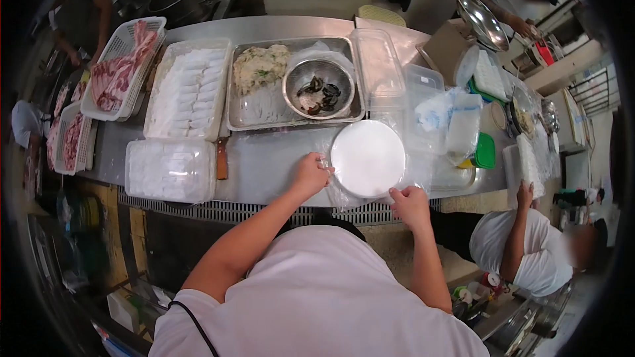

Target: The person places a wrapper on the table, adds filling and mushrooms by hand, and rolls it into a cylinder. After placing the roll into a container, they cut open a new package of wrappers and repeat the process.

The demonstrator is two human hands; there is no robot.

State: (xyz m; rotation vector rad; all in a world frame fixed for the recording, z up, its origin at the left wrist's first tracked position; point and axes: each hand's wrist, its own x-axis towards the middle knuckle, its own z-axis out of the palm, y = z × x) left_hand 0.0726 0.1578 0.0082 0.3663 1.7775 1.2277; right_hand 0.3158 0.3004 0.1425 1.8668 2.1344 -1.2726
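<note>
A round white disc [368, 158], possibly a stack of thin sheets, lies on crinkled clear plastic [338, 197] near the counter's front edge. At its left rim my left hand [313, 176] is closed, fingers pinching the plastic. My right hand [410, 207] is closed at the disc's lower right edge, thumb and fingers on the plastic there. Behind the disc, a metal tray [239, 119] holds a pale mixture with green bits [260, 67] and a steel bowl [291, 102] with dark pieces inside.
Left of the tray stand a plastic box of white rolls [202, 79], a lidded box [169, 170], a brown-handled tool [222, 158] and baskets of raw meat [116, 82]. Clear containers [380, 69] and a green-lidded jar [485, 151] stand right. A co-worker [529, 251] is at the right.
</note>
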